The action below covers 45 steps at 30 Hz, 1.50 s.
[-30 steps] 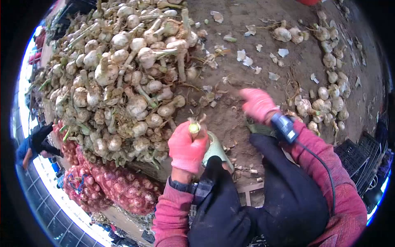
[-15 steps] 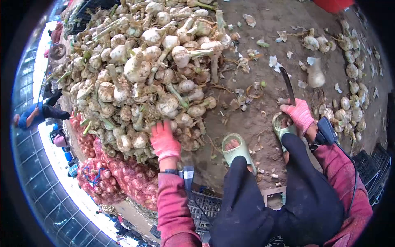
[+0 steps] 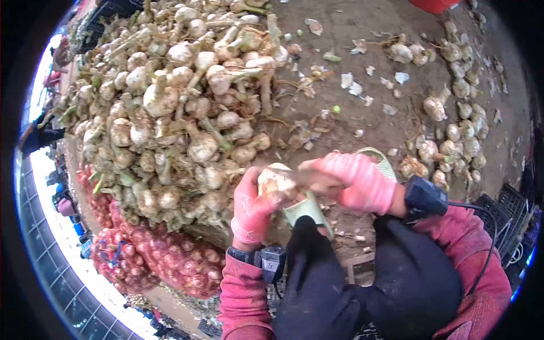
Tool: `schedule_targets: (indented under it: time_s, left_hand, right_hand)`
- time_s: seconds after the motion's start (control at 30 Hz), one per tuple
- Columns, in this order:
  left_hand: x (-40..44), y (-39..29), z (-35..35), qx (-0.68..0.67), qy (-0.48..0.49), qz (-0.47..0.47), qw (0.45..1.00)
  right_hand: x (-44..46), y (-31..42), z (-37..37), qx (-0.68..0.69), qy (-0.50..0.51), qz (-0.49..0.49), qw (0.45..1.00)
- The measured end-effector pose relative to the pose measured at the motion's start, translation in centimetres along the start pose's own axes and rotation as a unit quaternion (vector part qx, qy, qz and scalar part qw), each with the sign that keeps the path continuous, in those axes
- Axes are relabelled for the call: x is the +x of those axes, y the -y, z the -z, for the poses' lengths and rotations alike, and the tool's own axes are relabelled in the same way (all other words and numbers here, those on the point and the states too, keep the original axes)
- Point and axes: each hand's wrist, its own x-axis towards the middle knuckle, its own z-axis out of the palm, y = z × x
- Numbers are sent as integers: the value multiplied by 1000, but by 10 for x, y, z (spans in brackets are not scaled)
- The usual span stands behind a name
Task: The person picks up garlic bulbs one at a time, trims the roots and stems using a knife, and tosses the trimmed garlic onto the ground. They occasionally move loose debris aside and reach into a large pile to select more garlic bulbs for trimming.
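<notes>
My left hand [image 3: 249, 212], in a pink glove with bare fingertips, is closed around a whitish garlic bulb [image 3: 274, 181] above my left slipper. My right hand [image 3: 362, 182], gloved the same way, grips a knife [image 3: 318, 180]. Motion blurs the blade, which lies against the bulb or just over it; I cannot tell how far it cuts in. Close by on the left rises a big heap of garlic [image 3: 164, 102] with stems and dry roots.
Red net bags [image 3: 181, 263] full of bulbs lie at lower left. Trimmed garlic bulbs [image 3: 464, 133] line the ground at right, with peel scraps around. Black crates [image 3: 504, 209] stand at far right, and a red container [image 3: 435, 4] at the top. Another person [image 3: 42, 136] is at far left.
My left hand has left the heap with a garlic bulb and come toward my middle. My right hand has brought the knife left to it. A blurred bulb at right now lies still.
</notes>
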Motion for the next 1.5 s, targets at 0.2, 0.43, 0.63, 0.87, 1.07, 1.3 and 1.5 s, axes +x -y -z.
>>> schedule_targets:
  time_s: [0.2, 0.43, 0.63, 0.87, 1.07, 1.3, 1.5]
  left_hand:
    - [9, 43, -12, 444, 136, -305, 832]
    - [-21, 26, -35, 145, -19, -114, 983]
    - [-25, 52, -34, 205, 47, -177, 961]
    - [-38, 41, -43, 429, 28, -217, 876]
    - [-26, 39, -40, 321, 106, -294, 894]
    - [-29, 20, -48, 122, 38, -51, 990]
    - [-8, 53, -31, 43, -48, -125, 990]
  right_hand:
    - [-20, 8, 1, -140, 18, 36, 989]
    - [-36, 19, 0, -273, 131, 29, 952]
    - [-50, 12, -6, -272, 79, 68, 957]
    - [-44, -26, -13, -254, 48, 54, 965]
    - [-41, -53, -18, -211, -66, 134, 966]
    - [-34, -27, 11, 280, -52, -329, 901]
    - [-20, 4, -1, 325, 12, -259, 910]
